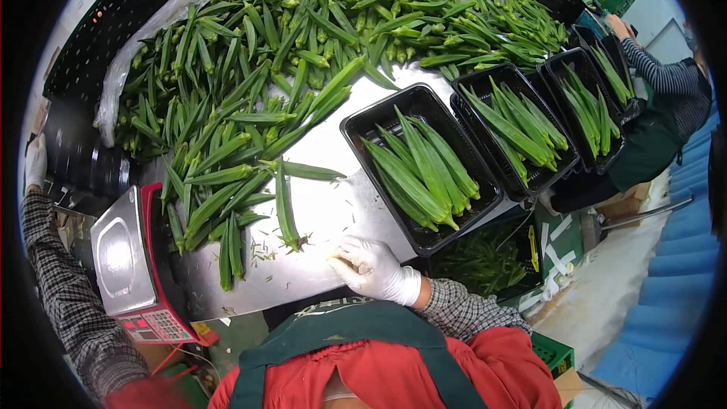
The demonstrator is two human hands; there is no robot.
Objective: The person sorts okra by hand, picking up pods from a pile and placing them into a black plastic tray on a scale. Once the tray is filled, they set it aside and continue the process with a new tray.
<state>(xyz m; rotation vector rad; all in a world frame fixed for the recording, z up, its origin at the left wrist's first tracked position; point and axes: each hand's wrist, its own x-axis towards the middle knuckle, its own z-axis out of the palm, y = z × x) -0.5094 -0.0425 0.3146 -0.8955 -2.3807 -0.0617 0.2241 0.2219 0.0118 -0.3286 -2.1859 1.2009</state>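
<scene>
My left hand (35, 162), in a white glove, is stretched out at the far left, its fingers against the edge of a stack of black plastic trays (87, 148). My right hand (371, 266), also gloved, rests at the near edge of the metal table (318, 216) with its fingers curled. Whatever it may hold is hidden. Just beyond it stands a black tray (463, 229) with several okra pods (428, 170) laid side by side. Loose okra (227, 151) lies left of that tray, one pod (285, 208) close to my right hand.
A large okra heap (333, 11) covers the table's far side, with plastic sheeting (125, 79) along its left. A red scale (125, 254) stands at left. More filled trays (519, 117) line the right, near a co-worker (659, 98). A bin of okra (485, 265) sits below.
</scene>
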